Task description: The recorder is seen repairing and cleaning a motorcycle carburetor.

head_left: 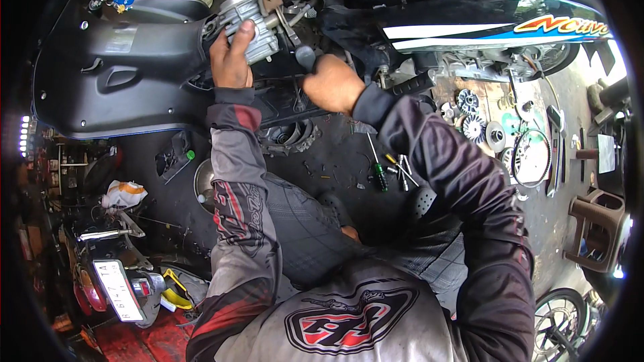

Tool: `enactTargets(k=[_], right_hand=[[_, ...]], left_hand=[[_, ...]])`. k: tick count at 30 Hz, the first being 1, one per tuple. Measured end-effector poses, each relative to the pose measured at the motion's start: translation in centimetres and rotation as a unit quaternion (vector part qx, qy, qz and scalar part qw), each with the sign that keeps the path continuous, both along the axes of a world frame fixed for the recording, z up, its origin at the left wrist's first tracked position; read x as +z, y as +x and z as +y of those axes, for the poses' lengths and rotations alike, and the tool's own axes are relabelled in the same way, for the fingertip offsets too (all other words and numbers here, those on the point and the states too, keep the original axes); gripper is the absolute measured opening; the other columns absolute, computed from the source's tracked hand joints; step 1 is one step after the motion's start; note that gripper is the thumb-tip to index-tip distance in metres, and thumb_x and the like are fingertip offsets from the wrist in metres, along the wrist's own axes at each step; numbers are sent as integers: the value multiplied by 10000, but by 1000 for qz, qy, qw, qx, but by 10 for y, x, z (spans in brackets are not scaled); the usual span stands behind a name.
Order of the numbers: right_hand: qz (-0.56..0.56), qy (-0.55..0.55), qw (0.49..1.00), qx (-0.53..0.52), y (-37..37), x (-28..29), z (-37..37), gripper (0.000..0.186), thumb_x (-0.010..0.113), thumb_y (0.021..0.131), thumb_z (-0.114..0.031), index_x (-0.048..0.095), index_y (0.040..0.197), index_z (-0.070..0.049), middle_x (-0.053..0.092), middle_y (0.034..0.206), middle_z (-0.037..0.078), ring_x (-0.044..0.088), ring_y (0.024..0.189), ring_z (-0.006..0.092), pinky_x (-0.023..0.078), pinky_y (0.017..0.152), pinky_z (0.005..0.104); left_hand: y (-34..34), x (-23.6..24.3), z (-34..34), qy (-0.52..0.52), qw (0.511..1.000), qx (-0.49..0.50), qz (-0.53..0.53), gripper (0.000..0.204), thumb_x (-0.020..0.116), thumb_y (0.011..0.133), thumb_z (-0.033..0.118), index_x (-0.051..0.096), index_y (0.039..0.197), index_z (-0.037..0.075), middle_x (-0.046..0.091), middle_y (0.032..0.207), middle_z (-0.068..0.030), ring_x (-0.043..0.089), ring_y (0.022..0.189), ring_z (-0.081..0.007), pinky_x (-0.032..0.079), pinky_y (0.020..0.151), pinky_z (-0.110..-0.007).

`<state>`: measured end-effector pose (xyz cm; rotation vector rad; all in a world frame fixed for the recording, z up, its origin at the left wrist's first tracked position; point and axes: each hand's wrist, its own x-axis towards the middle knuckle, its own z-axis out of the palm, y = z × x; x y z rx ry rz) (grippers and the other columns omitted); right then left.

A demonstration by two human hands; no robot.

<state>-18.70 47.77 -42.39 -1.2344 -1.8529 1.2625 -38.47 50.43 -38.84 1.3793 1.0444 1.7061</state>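
My left hand [233,57] grips a silver finned metal engine part [258,41], its thumb lying along the fins. The part is held up in the gap between the scooter's dark plastic front panel [157,47] and its seat. To the right, my right hand [333,85] is closed in a fist, back of the hand up. A dark rounded knob [305,57] shows just beyond its knuckles, near a narrow metal piece [288,32] reaching toward the engine part. What the fist holds is hidden from view.
A green-handled screwdriver [380,175] and several small tools lie on the floor beneath my right arm. Scooter drive parts [473,127] and a belt [532,157] rest on a board at right. A brown stool [597,230] stands farther right; another motorbike's tail [121,288] is at lower left.
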Motion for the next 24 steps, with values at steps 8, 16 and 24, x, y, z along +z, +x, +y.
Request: enactTargets(k=[8, 16, 24], right_hand=[[58, 197, 975, -79, -10, -73, 19, 502, 670, 779, -113, 482, 1197, 94, 641, 960, 349, 618, 981, 513, 492, 882, 490], [68, 15, 996, -48, -14, -21, -2, 341, 631, 800, -161, 590, 1034, 84, 661, 887, 302, 657, 917, 451, 503, 828, 463], [44, 97, 992, -62, -10, -37, -2, 454, 627, 795, -161, 523, 1135, 121, 635, 988, 363, 613, 989, 517, 500, 879, 497]], left_hand=[[9, 9, 3, -195, 967, -57, -154, 456, 589, 971, 408, 570, 1281, 75, 696, 1092, -100, 711, 860, -262, 604, 620, -489], [3, 7, -8, -30, 998, -21, 52, 477, 731, 904, 288, 615, 1210, -58, 680, 1031, -77, 635, 951, -133, 495, 869, -278], [6, 13, -2, -115, 987, -37, -101, 368, 677, 936, 316, 650, 1128, 4, 692, 975, -106, 701, 760, -215, 602, 601, -413]])
